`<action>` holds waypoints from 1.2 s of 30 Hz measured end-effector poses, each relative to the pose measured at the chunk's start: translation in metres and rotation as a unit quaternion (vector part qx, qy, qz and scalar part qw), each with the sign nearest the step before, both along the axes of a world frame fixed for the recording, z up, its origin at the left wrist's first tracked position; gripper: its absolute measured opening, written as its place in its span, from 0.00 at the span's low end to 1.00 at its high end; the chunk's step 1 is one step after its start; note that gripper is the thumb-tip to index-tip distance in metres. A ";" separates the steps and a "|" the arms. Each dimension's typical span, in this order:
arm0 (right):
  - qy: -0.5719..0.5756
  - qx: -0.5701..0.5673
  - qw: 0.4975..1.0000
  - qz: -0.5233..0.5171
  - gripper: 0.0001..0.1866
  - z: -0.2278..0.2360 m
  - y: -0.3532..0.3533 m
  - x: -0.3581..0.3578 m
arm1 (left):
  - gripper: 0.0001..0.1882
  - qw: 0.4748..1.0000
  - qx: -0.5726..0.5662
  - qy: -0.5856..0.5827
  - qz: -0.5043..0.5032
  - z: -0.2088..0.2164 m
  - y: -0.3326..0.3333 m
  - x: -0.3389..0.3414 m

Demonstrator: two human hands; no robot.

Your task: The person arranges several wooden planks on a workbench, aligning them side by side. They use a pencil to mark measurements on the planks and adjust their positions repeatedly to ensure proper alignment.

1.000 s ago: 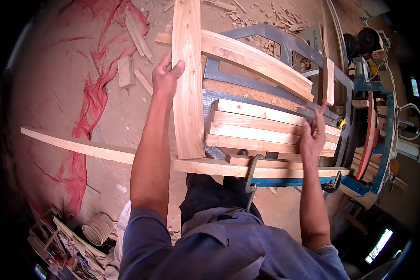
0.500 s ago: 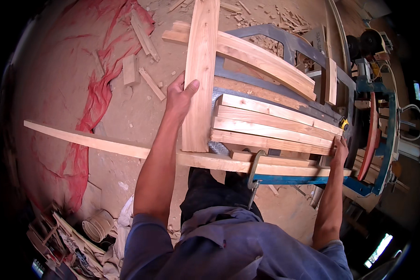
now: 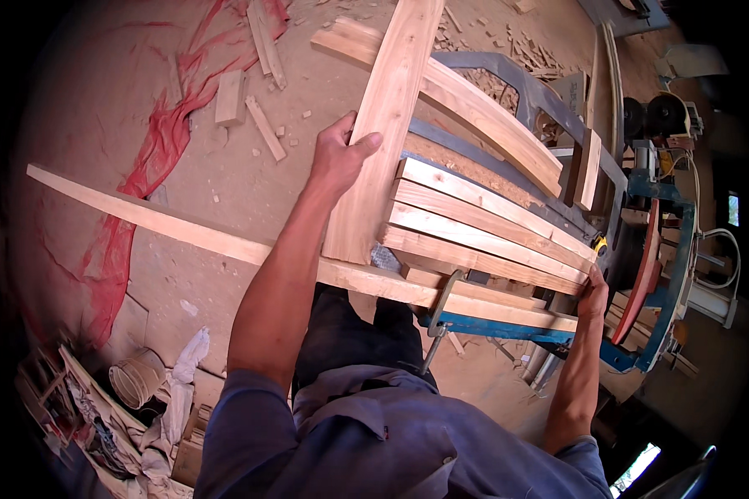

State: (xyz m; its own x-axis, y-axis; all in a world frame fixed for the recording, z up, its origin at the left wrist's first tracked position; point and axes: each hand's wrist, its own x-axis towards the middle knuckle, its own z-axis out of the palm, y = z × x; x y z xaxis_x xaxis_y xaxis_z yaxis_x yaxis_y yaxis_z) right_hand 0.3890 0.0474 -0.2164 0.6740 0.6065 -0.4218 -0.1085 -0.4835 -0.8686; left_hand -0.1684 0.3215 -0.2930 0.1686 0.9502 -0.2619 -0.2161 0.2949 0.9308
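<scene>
My left hand (image 3: pixel 343 156) is closed on the left edge of a wide wooden board (image 3: pixel 395 91), its thumb lying over the top face. The board slants away from me across the left ends of several wooden strips. These strips (image 3: pixel 491 220) lie side by side in a row. At their right ends is my right hand (image 3: pixel 592 293), its fingers curled against the nearer strips and partly hidden. In front of them runs a long pale wooden straightedge-like batten (image 3: pixel 374 281), with a metal clamp (image 3: pixel 443 309) over it.
Another thick timber (image 3: pixel 495 125) lies beyond the strips on a grey metal frame (image 3: pixel 508 66). A yellow tape measure (image 3: pixel 600 244) sits near their right ends. At right stands blue-framed machinery (image 3: pixel 686 274). Red sheeting (image 3: pixel 162 141), wood offcuts and a bucket (image 3: pixel 137 378) lie on the floor.
The view has turned slightly, so the board looks more tilted and the strips slope more steeply. Both hands keep their places on the wood.
</scene>
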 end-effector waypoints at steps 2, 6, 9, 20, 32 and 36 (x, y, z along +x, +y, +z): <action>0.006 0.003 1.000 0.011 0.26 0.000 -0.001 0.002 | 0.21 1.000 -0.002 0.022 0.002 -0.004 0.001 0.001; 0.015 0.014 0.998 0.057 0.32 0.005 -0.001 -0.003 | 0.23 0.994 0.010 0.106 0.002 -0.012 0.004 0.002; 0.059 0.038 0.992 0.104 0.32 0.017 0.003 -0.012 | 0.25 0.993 0.018 0.117 -0.016 -0.005 0.003 -0.003; -0.032 0.012 0.999 0.033 0.28 -0.004 -0.006 -0.002 | 0.35 0.977 -0.008 0.207 -0.058 0.005 0.002 -0.002; -0.045 -0.002 0.999 -0.007 0.26 -0.013 -0.010 0.010 | 0.36 0.977 -0.014 0.202 -0.065 0.004 0.004 -0.001; -0.060 -0.061 0.996 -0.008 0.27 -0.007 -0.003 0.003 | 0.36 0.979 0.002 0.195 -0.057 -0.003 0.003 -0.002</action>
